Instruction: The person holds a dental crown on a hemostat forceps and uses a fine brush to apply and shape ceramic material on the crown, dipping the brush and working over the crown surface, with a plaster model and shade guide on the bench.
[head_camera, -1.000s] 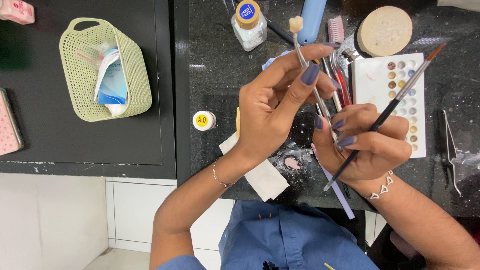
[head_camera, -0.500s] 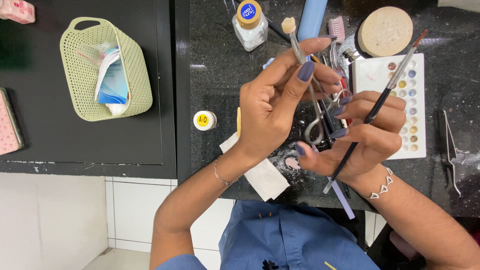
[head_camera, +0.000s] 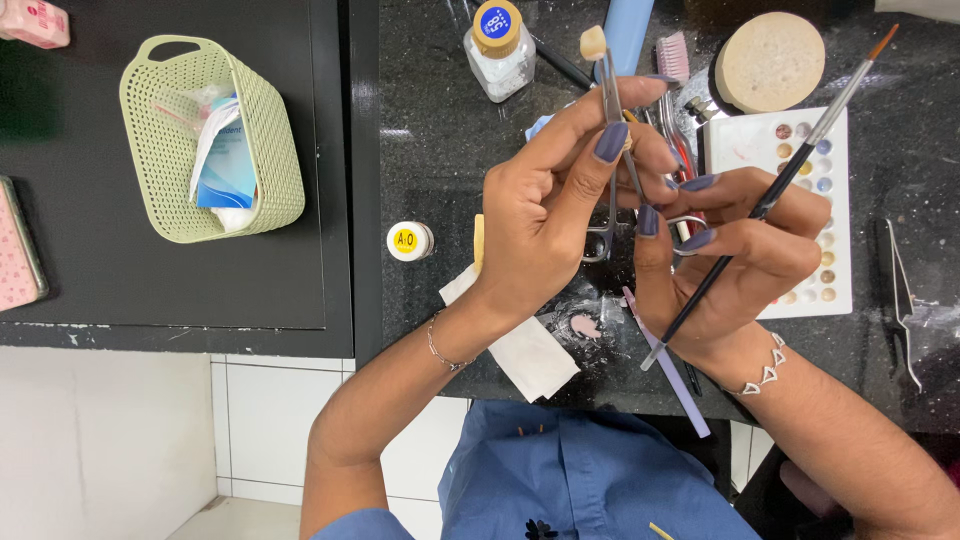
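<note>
Left hand (head_camera: 545, 215) is pinching metal forceps (head_camera: 612, 110) upright, long axis running near-to-far; small tooth-coloured piece (head_camera: 593, 43) is sitting at the far tip, above the grip. Right hand (head_camera: 735, 250) is gripping a slanted paintbrush (head_camera: 790, 170) just right, fingers touching the forceps loops over the counter (head_camera: 430, 120)

Above the black stone counter (head_camera: 450, 180), the left hand (head_camera: 545, 215) pinches slim metal forceps (head_camera: 612, 110) carrying a small cream tooth-shaped piece (head_camera: 593, 43), while the right hand (head_camera: 745, 255) beside it holds a thin black paintbrush (head_camera: 800, 150).
</note>
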